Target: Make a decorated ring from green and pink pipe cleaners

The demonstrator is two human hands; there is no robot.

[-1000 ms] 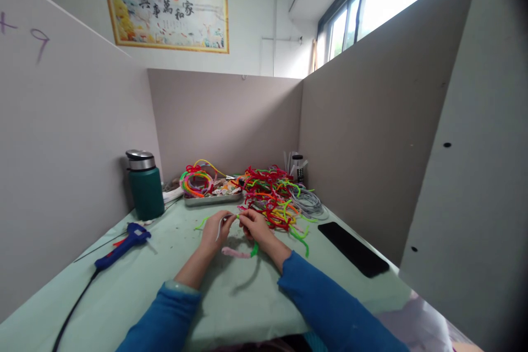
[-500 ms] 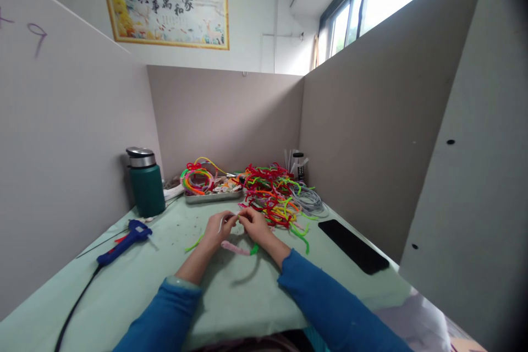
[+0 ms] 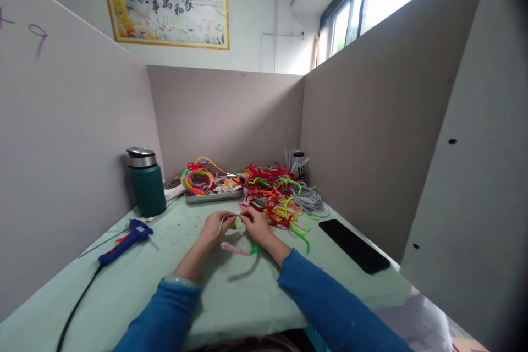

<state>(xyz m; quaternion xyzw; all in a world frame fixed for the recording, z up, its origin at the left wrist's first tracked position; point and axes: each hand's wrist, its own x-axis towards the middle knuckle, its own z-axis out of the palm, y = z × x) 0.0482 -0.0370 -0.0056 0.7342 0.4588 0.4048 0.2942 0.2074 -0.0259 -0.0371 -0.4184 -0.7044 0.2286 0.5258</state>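
Observation:
Close together over the middle of the table, my left hand (image 3: 217,224) and my right hand (image 3: 254,221) meet at their fingertips, both pinched closed. A thin grey cord (image 3: 221,224) arcs across my left fingers, held there. Between the fingertips shows a short bit of light green pipe cleaner (image 3: 236,223), pinched by my right hand; its ends are partly hidden. Just below the hands is a fuzzy pink section (image 3: 234,248) joined to a green section (image 3: 253,250) near my right wrist. Whether it hangs from the cord I cannot tell.
Behind my hands lie a heap of colourful pipe cleaners (image 3: 270,190), a coil of grey cord (image 3: 309,199) and a metal tray (image 3: 214,197) of small pieces and coloured rings. A blue glue gun (image 3: 126,243) and green flask (image 3: 147,190) are left, a black phone (image 3: 353,246) right.
The light green strand that stuck out beside my left wrist has gone from there; light green now shows between my fingertips. My hands have barely shifted.

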